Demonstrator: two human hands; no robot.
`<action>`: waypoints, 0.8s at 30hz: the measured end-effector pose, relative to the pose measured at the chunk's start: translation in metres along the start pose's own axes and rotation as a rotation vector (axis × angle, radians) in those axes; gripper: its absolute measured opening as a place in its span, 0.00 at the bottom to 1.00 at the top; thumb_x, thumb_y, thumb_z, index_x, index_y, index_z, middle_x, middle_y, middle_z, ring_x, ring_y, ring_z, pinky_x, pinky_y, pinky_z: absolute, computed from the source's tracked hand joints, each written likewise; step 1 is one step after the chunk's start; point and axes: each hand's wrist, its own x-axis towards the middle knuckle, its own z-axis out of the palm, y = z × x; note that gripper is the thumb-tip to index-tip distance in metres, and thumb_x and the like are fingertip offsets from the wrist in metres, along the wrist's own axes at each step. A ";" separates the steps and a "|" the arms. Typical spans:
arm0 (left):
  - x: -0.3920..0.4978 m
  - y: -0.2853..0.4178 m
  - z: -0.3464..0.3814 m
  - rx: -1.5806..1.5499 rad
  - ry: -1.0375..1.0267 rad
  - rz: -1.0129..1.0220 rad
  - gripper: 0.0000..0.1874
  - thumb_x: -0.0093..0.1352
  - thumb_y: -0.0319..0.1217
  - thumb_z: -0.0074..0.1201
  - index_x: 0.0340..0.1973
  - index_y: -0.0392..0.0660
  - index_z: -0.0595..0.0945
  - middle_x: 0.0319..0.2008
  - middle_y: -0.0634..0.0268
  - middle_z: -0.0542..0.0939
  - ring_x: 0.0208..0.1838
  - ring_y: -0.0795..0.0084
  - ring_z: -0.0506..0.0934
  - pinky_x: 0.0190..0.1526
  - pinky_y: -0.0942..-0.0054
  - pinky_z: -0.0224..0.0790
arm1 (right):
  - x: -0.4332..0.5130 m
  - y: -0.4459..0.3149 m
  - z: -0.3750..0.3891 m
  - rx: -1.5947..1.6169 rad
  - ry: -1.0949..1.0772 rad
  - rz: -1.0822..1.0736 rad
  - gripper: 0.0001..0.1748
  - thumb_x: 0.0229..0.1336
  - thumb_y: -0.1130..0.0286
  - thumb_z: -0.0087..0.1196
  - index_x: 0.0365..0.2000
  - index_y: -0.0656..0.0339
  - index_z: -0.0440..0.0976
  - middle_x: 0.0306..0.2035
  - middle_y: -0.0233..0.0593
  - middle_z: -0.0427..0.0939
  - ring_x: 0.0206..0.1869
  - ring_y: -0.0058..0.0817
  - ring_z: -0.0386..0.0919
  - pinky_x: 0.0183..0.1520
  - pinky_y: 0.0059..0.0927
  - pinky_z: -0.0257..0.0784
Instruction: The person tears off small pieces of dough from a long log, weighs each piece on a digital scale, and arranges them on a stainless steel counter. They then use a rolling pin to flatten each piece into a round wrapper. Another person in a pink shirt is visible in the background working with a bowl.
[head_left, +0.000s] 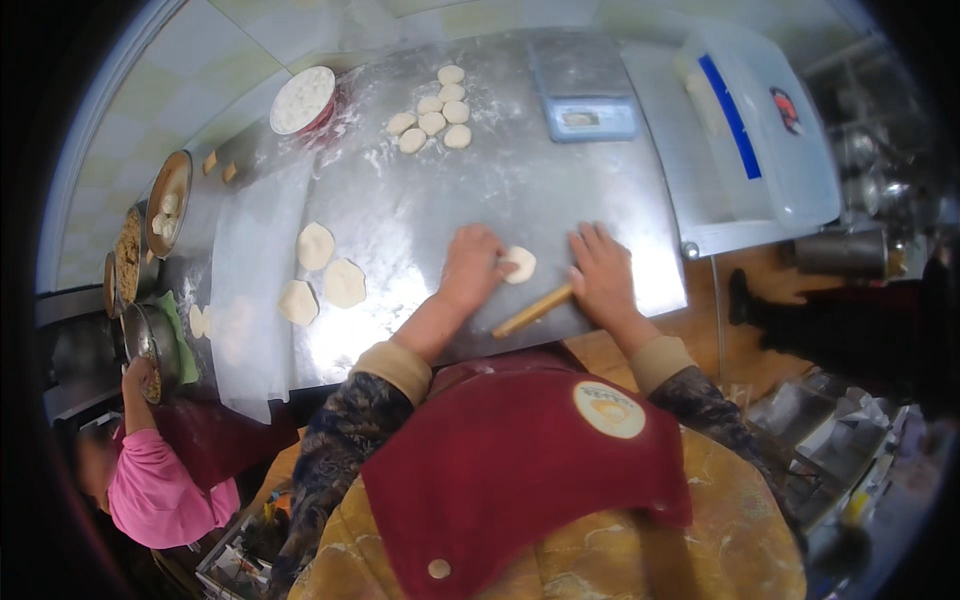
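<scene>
My left hand holds the left edge of a small dough round on the metal worktop. My right hand lies palm down over the upper end of a wooden rolling pin, which slants down to the left below the dough; whether its fingers grip the pin cannot be told. Left of my hands lie three flattened dough wrappers. Several small dough pieces sit in a cluster on floury metal at the back.
A bowl of flour and a digital scale stand at the back, a plastic bin to the right. A translucent sheet hangs on the left. Beyond it, a person in a pink top reaches into a metal bowl.
</scene>
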 end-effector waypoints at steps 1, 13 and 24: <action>0.006 0.006 -0.003 0.034 -0.132 0.005 0.13 0.60 0.33 0.67 0.38 0.43 0.83 0.49 0.51 0.81 0.56 0.46 0.75 0.59 0.56 0.67 | 0.010 -0.002 0.010 -0.032 0.000 0.009 0.31 0.57 0.64 0.58 0.61 0.64 0.70 0.66 0.51 0.69 0.70 0.49 0.64 0.67 0.53 0.59; 0.009 0.009 0.007 -0.209 -0.179 -0.251 0.11 0.63 0.33 0.60 0.36 0.39 0.84 0.36 0.46 0.85 0.41 0.45 0.82 0.43 0.53 0.74 | 0.018 -0.026 0.029 -0.080 -0.109 0.033 0.36 0.61 0.58 0.56 0.66 0.63 0.66 0.73 0.45 0.63 0.76 0.44 0.58 0.74 0.57 0.50; -0.006 0.009 0.005 -0.237 0.002 -0.208 0.12 0.66 0.37 0.59 0.37 0.41 0.87 0.27 0.49 0.83 0.34 0.47 0.82 0.40 0.55 0.74 | 0.020 -0.028 0.043 -0.082 -0.157 -0.017 0.35 0.67 0.55 0.49 0.69 0.62 0.62 0.75 0.43 0.60 0.78 0.40 0.53 0.77 0.55 0.45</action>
